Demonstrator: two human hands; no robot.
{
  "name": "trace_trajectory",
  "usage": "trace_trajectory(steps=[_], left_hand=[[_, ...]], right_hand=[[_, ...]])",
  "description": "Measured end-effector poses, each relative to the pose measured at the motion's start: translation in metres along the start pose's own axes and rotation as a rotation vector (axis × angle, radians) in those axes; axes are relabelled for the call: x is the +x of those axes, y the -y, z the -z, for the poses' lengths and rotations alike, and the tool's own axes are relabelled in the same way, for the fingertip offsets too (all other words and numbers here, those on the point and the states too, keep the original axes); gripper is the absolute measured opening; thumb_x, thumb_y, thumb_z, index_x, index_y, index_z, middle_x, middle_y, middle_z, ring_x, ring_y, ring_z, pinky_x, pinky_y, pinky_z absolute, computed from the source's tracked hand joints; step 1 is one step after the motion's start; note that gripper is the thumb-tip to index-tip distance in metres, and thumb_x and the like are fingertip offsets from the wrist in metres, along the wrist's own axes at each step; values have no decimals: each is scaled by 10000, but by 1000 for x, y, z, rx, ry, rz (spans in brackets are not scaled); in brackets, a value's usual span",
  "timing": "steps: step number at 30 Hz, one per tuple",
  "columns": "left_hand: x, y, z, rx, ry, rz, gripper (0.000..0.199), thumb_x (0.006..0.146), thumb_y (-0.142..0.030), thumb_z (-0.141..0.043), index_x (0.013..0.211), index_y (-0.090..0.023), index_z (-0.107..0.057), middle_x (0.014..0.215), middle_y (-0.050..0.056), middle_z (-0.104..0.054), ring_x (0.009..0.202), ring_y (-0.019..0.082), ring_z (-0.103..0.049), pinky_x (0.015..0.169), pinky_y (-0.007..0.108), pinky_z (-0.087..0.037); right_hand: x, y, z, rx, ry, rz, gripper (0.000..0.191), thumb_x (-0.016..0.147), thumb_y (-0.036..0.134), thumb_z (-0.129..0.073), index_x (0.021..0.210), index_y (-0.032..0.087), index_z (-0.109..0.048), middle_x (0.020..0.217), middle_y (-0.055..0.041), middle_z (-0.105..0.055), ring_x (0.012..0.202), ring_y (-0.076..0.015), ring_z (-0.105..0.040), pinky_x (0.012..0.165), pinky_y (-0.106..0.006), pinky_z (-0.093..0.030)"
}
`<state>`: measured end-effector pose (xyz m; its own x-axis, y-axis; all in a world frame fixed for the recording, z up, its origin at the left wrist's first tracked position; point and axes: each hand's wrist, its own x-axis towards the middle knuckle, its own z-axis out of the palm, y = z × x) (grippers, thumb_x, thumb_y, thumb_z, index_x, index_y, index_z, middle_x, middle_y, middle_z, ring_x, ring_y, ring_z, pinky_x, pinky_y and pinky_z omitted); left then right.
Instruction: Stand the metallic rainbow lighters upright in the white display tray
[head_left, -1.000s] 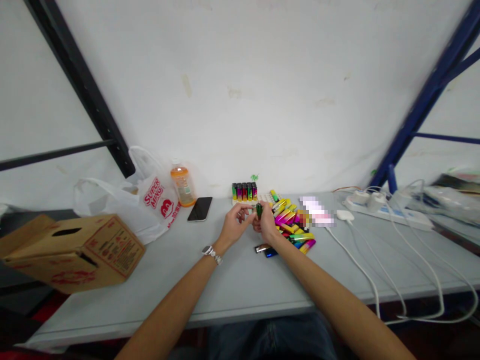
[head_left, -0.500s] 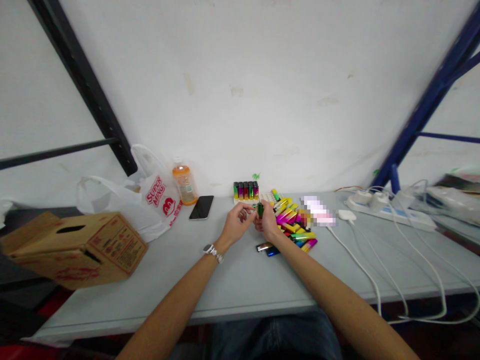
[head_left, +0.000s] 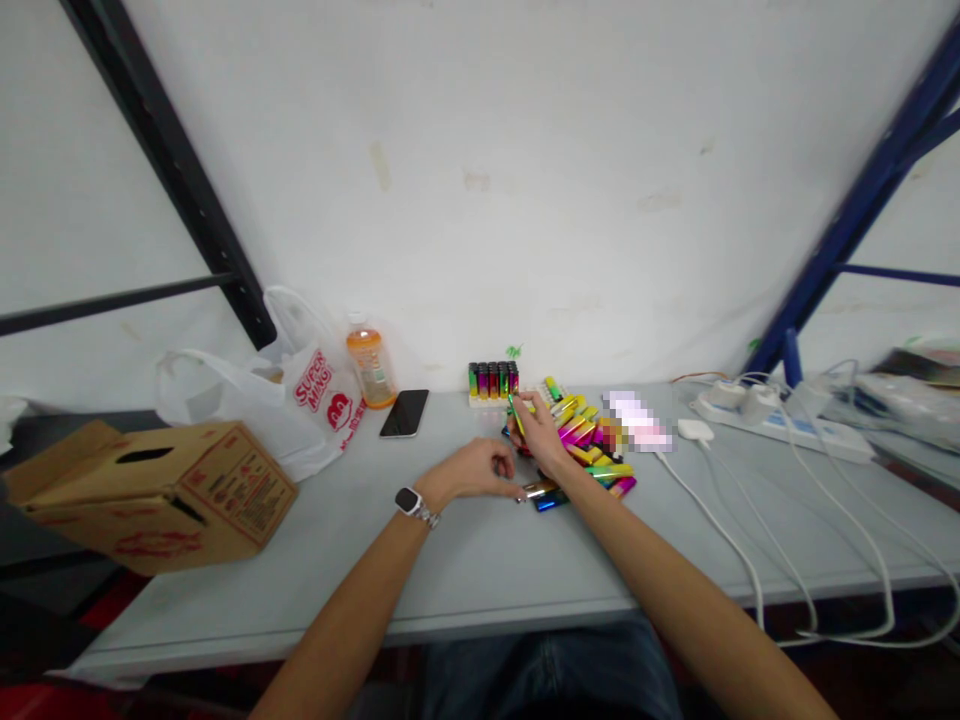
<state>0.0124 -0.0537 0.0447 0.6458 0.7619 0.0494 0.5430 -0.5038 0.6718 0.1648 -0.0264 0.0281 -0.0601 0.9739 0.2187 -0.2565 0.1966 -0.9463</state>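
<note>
I can see the slim, shiny green cigarette lighter [head_left: 515, 408] tilted in the right hand [head_left: 538, 428], above the table and just in front of a low, pale rack [head_left: 486, 404]. That hand's fingers are closed around it, leaving part of its length in view.

I have the left hand [head_left: 476, 470] lower and nearer the table edge, loosely curled, its fingertips at the end of a brown-and-silver metallic lighter [head_left: 537, 489]. I cannot tell whether they pinch it or only touch it. A steel-banded watch [head_left: 409, 502] sits on that wrist.

In the rack, a block of multicoloured metallic lighters [head_left: 493, 380] stands upright, black tops up. Beside and partly behind the right hand lies a loose pile of shiny yellow, magenta and green lighters [head_left: 576, 431], with 1 blue metallic lighter [head_left: 551, 502] at its near edge.

Farther out on the grey table [head_left: 480, 585], I see a flat black phone [head_left: 405, 413], an orange-filled clear plastic bottle [head_left: 371, 370], a white plastic bag with red print [head_left: 300, 420] and a brown cardboard box [head_left: 150, 495]. Toward the right end lie a white charger [head_left: 695, 431] and a long white power strip [head_left: 817, 437].
</note>
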Motion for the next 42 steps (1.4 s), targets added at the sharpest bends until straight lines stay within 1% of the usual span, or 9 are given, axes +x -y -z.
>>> trace_trajectory(steps=[4, 7, 13, 18, 24, 28, 34, 39, 42], left_hand=[[2, 1, -5, -59, 24, -27, 308, 669, -452, -787, 748, -161, -724, 702, 22, -672, 647, 146, -550, 589, 261, -401], [3, 2, -6, -73, 21, -25, 219, 686, -369, -759, 742, -159, -733, 712, 30, -683, 645, 144, -552, 588, 255, -409], [-2, 14, 8, -103, 5, 94, 231, 630, -371, -791, 697, -159, -728, 602, -1, -643, 557, 128, -517, 535, 247, -391], [-11, 35, 27, -151, -16, 204, 241, 593, -357, -797, 696, -157, -713, 600, -10, -639, 565, 133, -537, 550, 247, -405], [-20, 51, 39, -191, -71, 238, 266, 573, -364, -810, 702, -161, -697, 617, -6, -653, 577, 141, -562, 551, 245, -408], [-21, 53, 43, -177, -130, 209, 249, 597, -354, -809, 700, -169, -678, 599, -13, -639, 573, 142, -557, 556, 249, -409], [-15, 58, 43, -323, -262, 127, 286, 636, -365, -811, 743, -165, -637, 671, 11, -676, 649, 152, -621, 615, 256, -461], [-8, 63, 41, -348, -389, 48, 289, 706, -356, -781, 884, -142, -703, 768, 47, -716, 714, 162, -651, 677, 272, -501], [-4, 67, 40, -313, -425, 17, 284, 774, -347, -727, 969, -140, -736, 869, 86, -750, 781, 188, -679, 746, 305, -522]], right_hand=[[5, -2, 5, -204, -18, 115, 370, 804, 556, -639, 943, 225, -548, 695, 30, -627, 605, -128, -565, 549, -233, -458], [16, 3, 6, -402, -79, 248, 299, 769, 483, -691, 843, 198, -640, 796, -21, -651, 734, -157, -570, 659, -268, -467], [60, 12, -8, -514, 83, 379, 269, 775, 295, -655, 1029, 207, -658, 803, 9, -659, 693, -144, -568, 664, -267, -441], [99, 6, -23, -625, 159, 431, 127, 721, 163, -656, 839, 201, -682, 726, 30, -658, 631, -117, -542, 658, -244, -410], [120, -5, -29, -658, 205, 419, 127, 690, 103, -665, 769, 201, -689, 639, 41, -644, 601, -118, -542, 626, -228, -407], [127, -2, -29, -767, 228, 441, 93, 712, 116, -675, 740, 201, -704, 685, 11, -644, 636, -136, -553, 691, -276, -460], [131, 1, -31, -962, 256, 549, 78, 765, 167, -703, 814, 199, -755, 957, -66, -626, 830, -172, -613, 824, -311, -472], [136, -4, -34, -843, 309, 514, 115, 754, 104, -683, 766, 206, -735, 669, 21, -629, 612, -123, -536, 704, -262, -426], [138, -5, -30, -878, 295, 509, 102, 777, 134, -683, 790, 209, -752, 665, 2, -654, 652, -153, -537, 730, -287, -419]])
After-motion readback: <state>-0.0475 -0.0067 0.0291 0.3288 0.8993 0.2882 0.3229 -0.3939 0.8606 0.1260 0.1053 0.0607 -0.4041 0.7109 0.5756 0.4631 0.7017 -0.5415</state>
